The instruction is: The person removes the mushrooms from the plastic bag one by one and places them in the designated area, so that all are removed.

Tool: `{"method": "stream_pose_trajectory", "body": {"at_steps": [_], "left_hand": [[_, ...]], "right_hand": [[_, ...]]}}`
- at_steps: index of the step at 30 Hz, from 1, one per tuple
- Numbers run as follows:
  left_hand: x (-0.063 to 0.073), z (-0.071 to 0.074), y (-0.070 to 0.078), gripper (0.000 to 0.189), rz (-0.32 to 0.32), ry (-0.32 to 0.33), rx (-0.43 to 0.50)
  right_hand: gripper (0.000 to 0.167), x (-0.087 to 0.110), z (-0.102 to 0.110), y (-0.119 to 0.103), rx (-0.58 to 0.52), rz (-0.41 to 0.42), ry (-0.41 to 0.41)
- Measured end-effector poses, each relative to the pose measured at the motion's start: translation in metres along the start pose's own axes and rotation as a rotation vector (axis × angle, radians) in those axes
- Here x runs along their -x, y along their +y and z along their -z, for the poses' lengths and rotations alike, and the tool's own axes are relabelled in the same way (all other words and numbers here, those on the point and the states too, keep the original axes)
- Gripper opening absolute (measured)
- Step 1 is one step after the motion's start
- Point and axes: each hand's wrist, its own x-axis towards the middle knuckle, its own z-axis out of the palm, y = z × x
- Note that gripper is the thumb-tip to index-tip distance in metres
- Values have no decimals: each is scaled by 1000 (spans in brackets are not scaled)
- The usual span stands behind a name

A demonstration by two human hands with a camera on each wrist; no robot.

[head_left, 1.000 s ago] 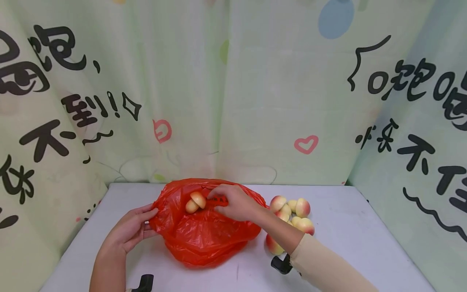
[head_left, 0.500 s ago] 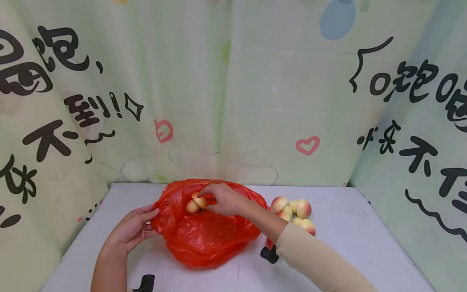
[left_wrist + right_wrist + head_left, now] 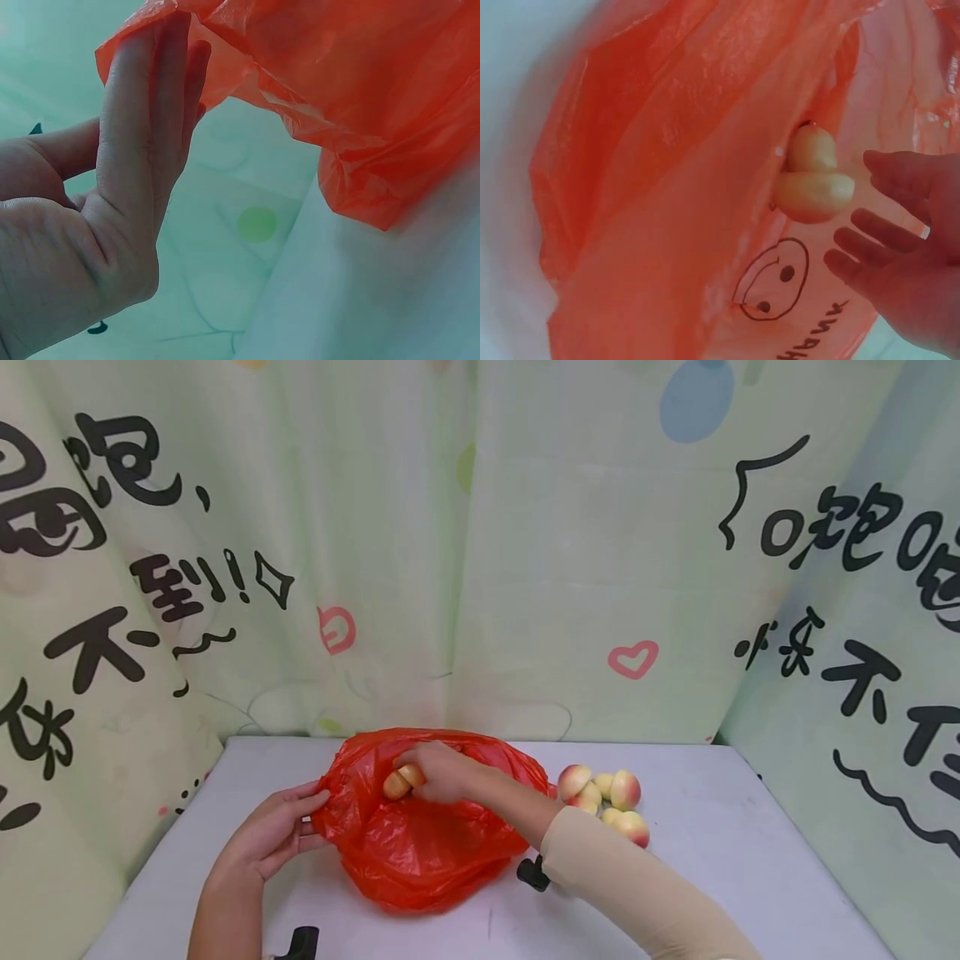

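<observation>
A red plastic bag lies on the table with its mouth spread. My left hand pinches the bag's left rim; in the left wrist view its long fingers extend up under the plastic. A mushroom, with rounded cap and stubby stem, is inside the bag mouth. From the right my right hand reaches in, and its fingers bend round the cap in the head view, hiding part of it. The right wrist view shows the mushroom beside that hand, with fingers spread and a gap between them.
Several more yellow mushrooms with reddish caps lie on the white table right of the bag, partly hidden by the right forearm. A printed curtain hangs behind and at both sides. Black wrist-camera mounts show near the arms.
My right hand has moved left and slightly inward, from beside the mushroom to round its cap. The left hand still holds the rim, and the bag has hardly moved.
</observation>
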Motion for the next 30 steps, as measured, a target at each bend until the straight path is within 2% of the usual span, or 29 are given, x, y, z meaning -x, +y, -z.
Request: {"method": "stream_pose_trajectory", "body": {"at_steps": [7,12,22,25,30], "left_hand": [[0,1,-1,60,5,-4,11],[1,1,-2,60,7,6,9],[0,1,-1,60,17,36,15],[-1,0,-1,60,10,30,10],[-2,0,-2,60,-2,19,3]], "right_hand": [[48,-14,-10,-4,110,-50,-21],[55,-22,-14,-4,122,-70,-33],[46,-37,-19,3,196,-29,-47],[44,-38,-20,5,190,-49,-66],[38,-37,-21,8,113,-63,-73]]}}
